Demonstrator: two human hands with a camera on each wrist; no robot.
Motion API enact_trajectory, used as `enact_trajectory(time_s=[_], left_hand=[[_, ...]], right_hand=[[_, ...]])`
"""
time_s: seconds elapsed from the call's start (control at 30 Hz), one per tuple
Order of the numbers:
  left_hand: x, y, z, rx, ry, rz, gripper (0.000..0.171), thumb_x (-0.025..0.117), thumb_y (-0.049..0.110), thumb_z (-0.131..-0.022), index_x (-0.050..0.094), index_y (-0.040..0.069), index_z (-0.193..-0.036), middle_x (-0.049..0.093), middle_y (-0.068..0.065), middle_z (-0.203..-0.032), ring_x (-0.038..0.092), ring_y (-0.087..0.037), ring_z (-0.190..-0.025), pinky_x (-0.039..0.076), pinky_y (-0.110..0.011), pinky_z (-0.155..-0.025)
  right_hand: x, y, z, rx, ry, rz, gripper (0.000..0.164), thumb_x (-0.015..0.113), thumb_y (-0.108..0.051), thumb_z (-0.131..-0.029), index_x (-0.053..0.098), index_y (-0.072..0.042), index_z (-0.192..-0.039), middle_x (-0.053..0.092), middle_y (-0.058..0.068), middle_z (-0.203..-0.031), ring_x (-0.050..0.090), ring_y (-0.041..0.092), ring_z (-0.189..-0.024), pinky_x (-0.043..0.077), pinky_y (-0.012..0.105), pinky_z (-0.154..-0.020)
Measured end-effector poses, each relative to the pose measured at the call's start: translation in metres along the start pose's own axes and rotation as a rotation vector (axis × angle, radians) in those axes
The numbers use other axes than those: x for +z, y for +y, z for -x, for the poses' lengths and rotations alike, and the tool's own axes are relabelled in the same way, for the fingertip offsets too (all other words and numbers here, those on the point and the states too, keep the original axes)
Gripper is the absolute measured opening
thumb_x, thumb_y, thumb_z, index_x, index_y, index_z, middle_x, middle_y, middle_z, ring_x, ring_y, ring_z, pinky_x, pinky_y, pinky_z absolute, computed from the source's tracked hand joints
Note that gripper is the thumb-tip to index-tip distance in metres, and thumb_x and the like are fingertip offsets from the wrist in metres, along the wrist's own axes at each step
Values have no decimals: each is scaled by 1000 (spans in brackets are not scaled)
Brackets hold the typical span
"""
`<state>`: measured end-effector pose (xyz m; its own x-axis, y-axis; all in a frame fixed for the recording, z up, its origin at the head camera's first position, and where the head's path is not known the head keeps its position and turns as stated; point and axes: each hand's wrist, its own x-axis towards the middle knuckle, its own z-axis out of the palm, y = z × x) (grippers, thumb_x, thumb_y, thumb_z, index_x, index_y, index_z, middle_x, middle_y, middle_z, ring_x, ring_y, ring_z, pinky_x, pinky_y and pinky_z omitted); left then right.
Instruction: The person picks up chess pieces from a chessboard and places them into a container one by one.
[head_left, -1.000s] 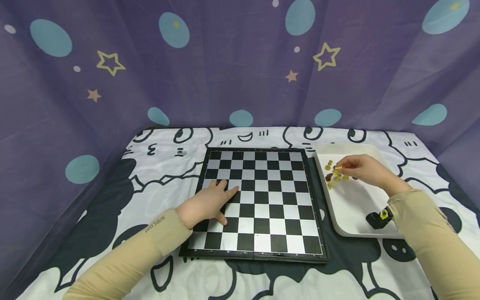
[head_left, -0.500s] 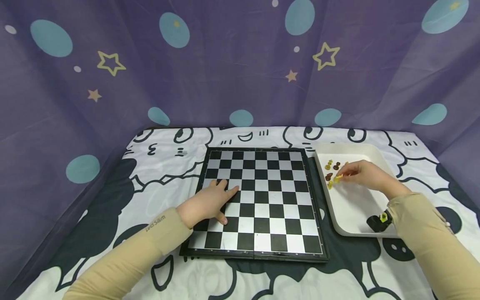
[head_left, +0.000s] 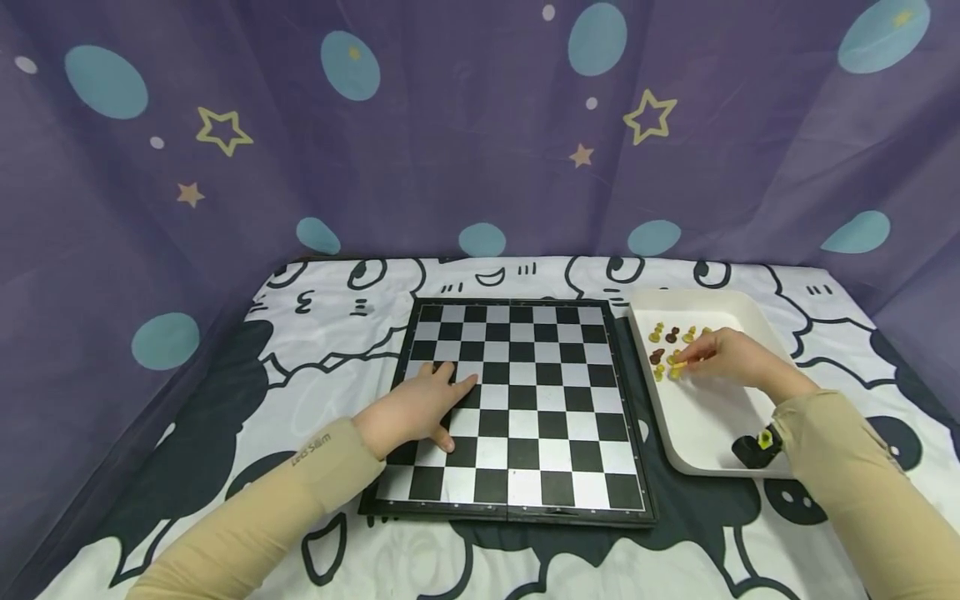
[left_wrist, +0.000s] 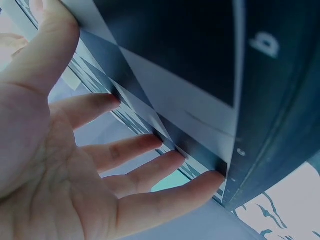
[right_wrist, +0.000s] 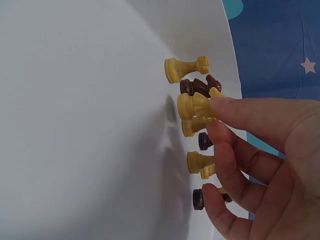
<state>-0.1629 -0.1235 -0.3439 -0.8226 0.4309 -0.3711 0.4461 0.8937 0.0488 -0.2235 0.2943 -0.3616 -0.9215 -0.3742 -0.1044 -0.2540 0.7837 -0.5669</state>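
Note:
My left hand [head_left: 420, 403] rests on the left part of a black-and-white chessboard [head_left: 532, 408], fingers spread. In the left wrist view, its fingertips [left_wrist: 212, 179] meet the board's surface near the lettered edge. At the right, my right hand [head_left: 726, 358] is over a white tray [head_left: 705, 425]. Between thumb and fingers it pinches a yellow chess piece [right_wrist: 186, 106] that looks like a knight. Behind it are a dark knight [right_wrist: 187, 87] and a yellow rook [right_wrist: 175, 70]. More yellow and dark pieces stand by the hand, some partly hidden by the fingers.
A small black object [head_left: 748, 452] with a yellow-green mark is at the right wrist, over the tray's near side. The cloth [head_left: 420, 558] under everything has cartoon faces. A purple curtain [head_left: 450, 150] hangs behind the table.
My right hand has moved a little toward me and to the right over the tray, uncovering several pieces behind it. My left hand has stayed in place on the chessboard.

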Motion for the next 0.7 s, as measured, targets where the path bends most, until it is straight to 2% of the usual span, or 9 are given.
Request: enact_trajectory(time_s=[0.23,0.43,0.7], left_hand=[[1,-1,0,12,25,0,99,81,40,-62,37,11,-146,39,-24,-140,40,-43,-122,47,-48,-92],[1,-1,1,21,35,3,99,82,39,-62,38,11,-146,41,-25,-137,41,-44,-121,48,-48,-90],[1,-1,0,18,29,0,99,82,40,-62,38,11,-146,39,-25,-139,40,-44,-122,48,-49,-91]], right_hand=[[3,1,-1,-10,-8,-5,22,75,-8,-77,72,5,-95,69,7,-81,49,-2,-70,43,18,-61],[5,2,-3,-36,-10,-8,22,76,-9,-77,72,6,-93,70,10,-83,50,-3,-70,44,19,-64],[4,3,-3,-21,-24,-3,22,73,-7,-78,72,6,-95,69,11,-85,50,0,-72,44,19,-65]])
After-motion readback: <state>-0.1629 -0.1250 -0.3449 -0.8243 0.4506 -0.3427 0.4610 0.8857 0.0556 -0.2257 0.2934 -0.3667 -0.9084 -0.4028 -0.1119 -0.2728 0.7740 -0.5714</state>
